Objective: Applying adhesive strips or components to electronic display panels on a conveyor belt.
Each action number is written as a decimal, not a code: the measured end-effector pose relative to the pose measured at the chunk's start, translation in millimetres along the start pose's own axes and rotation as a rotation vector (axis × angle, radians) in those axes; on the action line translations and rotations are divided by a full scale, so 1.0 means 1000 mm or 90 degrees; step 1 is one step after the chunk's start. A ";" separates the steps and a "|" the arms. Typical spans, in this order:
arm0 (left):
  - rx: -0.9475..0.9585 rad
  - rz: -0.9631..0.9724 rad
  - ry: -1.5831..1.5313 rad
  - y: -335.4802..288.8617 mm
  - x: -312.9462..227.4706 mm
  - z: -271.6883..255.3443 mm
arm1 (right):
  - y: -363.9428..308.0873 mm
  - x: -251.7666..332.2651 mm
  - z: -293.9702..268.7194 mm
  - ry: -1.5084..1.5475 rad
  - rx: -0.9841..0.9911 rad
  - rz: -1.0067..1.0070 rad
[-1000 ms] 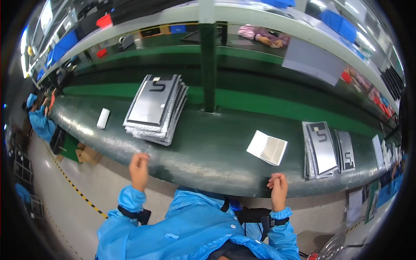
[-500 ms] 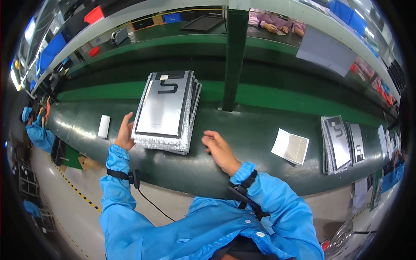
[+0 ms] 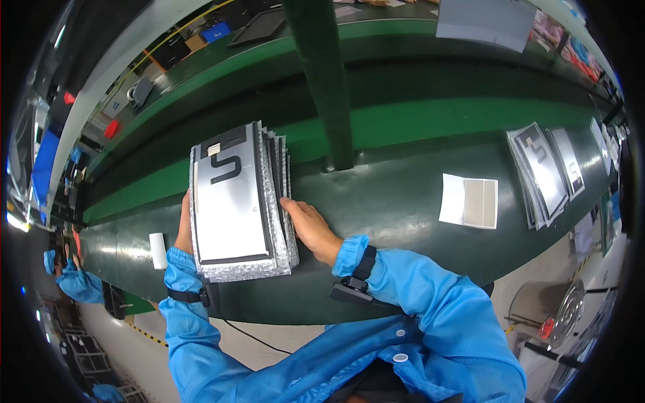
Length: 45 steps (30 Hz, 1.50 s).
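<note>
In front of me at centre-left stands a stack of flat silver panels, like the backs of display panels, with bubble wrap between them. The top panel carries a curved black strip and a small pale tab. My left hand lies against the stack's left side, its fingers mostly hidden behind the edge. On the opposite side my right hand touches the uneven right edges with its fingertips. Between them the two hands hold the stack, which looks to be resting on the dark green bench.
A white roll lies left of the stack. To the right are a folded white card with a beige panel and more silver panels. A green post rises behind the bench. Another person works at far left.
My right hand has come left from open space onto the stack's right side. My left hand has closed in against the left side. The whole view has turned and shifted.
</note>
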<state>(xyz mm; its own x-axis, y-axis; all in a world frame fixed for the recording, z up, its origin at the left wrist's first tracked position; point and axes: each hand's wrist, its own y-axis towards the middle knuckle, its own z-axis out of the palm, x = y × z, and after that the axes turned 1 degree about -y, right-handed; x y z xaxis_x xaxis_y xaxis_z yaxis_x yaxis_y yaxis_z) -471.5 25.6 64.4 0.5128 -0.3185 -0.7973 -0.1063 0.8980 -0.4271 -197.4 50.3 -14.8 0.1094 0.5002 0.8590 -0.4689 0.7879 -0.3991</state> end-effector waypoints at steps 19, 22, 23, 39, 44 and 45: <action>0.071 -0.024 -0.028 -0.013 0.012 0.023 | -0.009 0.036 0.011 0.102 0.069 0.087; 0.068 -0.025 -0.032 -0.013 0.012 0.029 | -0.007 0.032 0.011 0.127 0.086 0.080; 0.064 -0.021 -0.038 -0.013 0.012 0.032 | -0.003 0.030 0.010 0.126 0.105 0.074; 0.061 0.054 0.019 -0.008 0.023 0.031 | -0.013 0.046 0.011 -0.005 0.013 0.041; 0.060 0.087 0.042 -0.010 0.024 0.033 | -0.012 0.045 0.014 -0.042 -0.021 0.023; 0.060 0.095 0.046 -0.010 0.024 0.034 | -0.009 0.040 0.015 -0.057 -0.036 0.006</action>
<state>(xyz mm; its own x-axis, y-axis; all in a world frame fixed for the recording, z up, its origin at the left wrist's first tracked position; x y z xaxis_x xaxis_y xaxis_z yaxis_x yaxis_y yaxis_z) -428.9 19.2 63.7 0.4346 -0.1980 -0.8786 -0.0945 0.9601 -0.2632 -201.3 57.8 28.2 0.0245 0.4757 0.8793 -0.4190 0.8035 -0.4230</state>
